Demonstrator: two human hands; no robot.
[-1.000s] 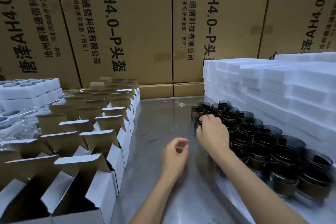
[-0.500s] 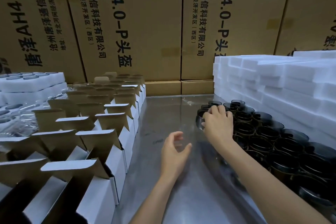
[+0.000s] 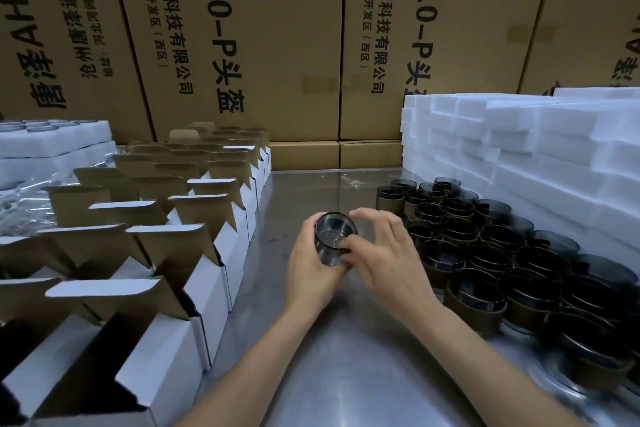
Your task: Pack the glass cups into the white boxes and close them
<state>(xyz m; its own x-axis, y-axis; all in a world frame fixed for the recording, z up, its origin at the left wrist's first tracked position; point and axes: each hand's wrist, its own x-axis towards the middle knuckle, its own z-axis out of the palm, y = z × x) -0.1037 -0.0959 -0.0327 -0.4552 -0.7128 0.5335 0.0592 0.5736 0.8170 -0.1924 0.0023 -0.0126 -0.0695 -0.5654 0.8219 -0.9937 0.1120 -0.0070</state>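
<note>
A dark smoked glass cup (image 3: 334, 236) is held over the middle of the metal table (image 3: 311, 357), its mouth tilted towards me. My left hand (image 3: 310, 270) grips its body from the left. My right hand (image 3: 384, 253) pinches its rim and side from the right. Several more dark glass cups (image 3: 491, 246) with brown paper sleeves stand packed together on the right. Rows of open white boxes (image 3: 166, 288) with raised brown-lined flaps stand on the left.
Stacked white foam blocks (image 3: 519, 149) line the right side behind the cups. White foam trays (image 3: 52, 146) and clear plastic wrap sit at the far left. Large brown printed cartons (image 3: 242, 45) form a wall at the back.
My right hand lifted one cup out of the group and brought it left to the table's middle. My left hand rose and closed round it. The camera shifted slightly.
</note>
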